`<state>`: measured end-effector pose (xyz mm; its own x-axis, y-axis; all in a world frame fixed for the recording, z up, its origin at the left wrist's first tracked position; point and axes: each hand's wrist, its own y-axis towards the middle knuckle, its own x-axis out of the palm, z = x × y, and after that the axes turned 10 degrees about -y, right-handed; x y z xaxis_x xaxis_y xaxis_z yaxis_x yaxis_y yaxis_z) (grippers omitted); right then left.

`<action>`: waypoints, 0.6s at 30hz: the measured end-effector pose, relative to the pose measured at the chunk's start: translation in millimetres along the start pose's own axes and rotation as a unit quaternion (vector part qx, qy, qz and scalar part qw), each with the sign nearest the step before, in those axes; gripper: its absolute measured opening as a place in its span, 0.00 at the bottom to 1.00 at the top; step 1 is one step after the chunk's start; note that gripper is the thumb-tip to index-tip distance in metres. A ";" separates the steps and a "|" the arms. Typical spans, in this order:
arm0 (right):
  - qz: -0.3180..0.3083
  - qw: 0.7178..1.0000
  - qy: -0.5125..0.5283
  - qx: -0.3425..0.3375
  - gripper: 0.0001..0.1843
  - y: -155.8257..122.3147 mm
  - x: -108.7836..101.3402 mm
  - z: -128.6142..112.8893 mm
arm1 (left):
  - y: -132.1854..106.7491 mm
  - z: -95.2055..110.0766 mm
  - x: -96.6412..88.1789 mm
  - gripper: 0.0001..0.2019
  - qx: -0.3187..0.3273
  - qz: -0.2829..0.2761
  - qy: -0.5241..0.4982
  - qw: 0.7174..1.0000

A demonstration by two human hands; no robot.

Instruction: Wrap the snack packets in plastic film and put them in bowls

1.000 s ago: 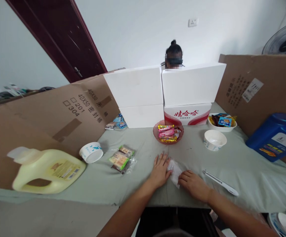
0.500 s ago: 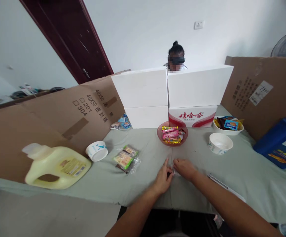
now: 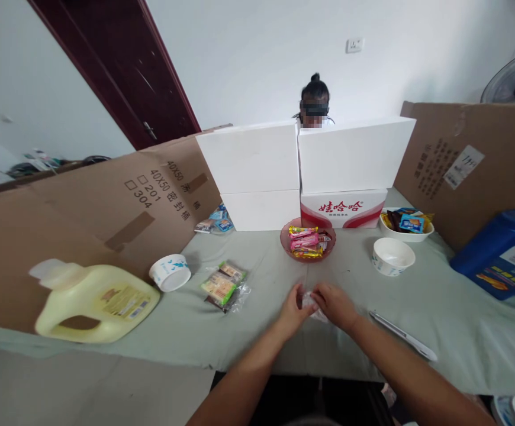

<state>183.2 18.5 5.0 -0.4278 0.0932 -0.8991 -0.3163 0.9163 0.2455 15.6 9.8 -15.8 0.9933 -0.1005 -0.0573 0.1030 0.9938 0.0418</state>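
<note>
A crumpled piece of clear plastic (image 3: 316, 307) is held low over the table in front of me. My left hand (image 3: 292, 310) is closed on its left side, thumb towards the plastic. From the right, my right hand (image 3: 335, 305) pinches it with bent fingers. The exact shape of the plastic is partly hidden by my fingers. Just beyond my hands sits a pink glass bowl (image 3: 285, 247) with several pink and yellow wrapped snack sticks (image 3: 306, 241). Left of my hands lie packaged crackers (image 3: 220, 286) in clear wrapping.
A paper bowl (image 3: 171, 274) lies tipped beside a yellow jug (image 3: 106, 302). On the right are another paper bowl (image 3: 393, 260), a white dish (image 3: 411, 236) of snacks, a utility knife (image 3: 404, 336) and a blue jug (image 3: 501, 254). White boxes (image 3: 253, 160) and cardboard (image 3: 84, 207) wall the table; a person (image 3: 314, 97) is behind.
My hands have drawn closer together around the clear plastic, and more of it shows between them. My left forefinger, stretched forward before, is now bent in. The view has shifted slightly.
</note>
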 end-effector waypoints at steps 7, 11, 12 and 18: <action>0.120 0.976 0.140 0.115 0.24 -12.5 8.0 -10.4 | -14.3 26.4 26.5 0.19 0.016 0.067 -0.102 0.992; 0.135 0.964 0.162 0.164 0.28 -22.3 18.0 -26.1 | -24.1 28.8 40.5 0.20 0.023 0.119 -0.136 0.983; 0.137 0.962 0.160 0.172 0.29 -24.9 19.1 -29.4 | -24.4 27.5 42.0 0.21 0.009 0.135 -0.161 0.978; 0.126 0.965 0.093 0.211 0.33 -24.6 -7.9 -1.7 | -20.7 15.1 23.0 0.23 -0.027 0.192 -0.173 0.966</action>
<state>193.0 -5.5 6.7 -0.6023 0.2978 -0.7406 0.1728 0.9544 0.2433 37.1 -13.8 -3.0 0.9167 0.2754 0.2895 -0.2701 0.9610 -0.0590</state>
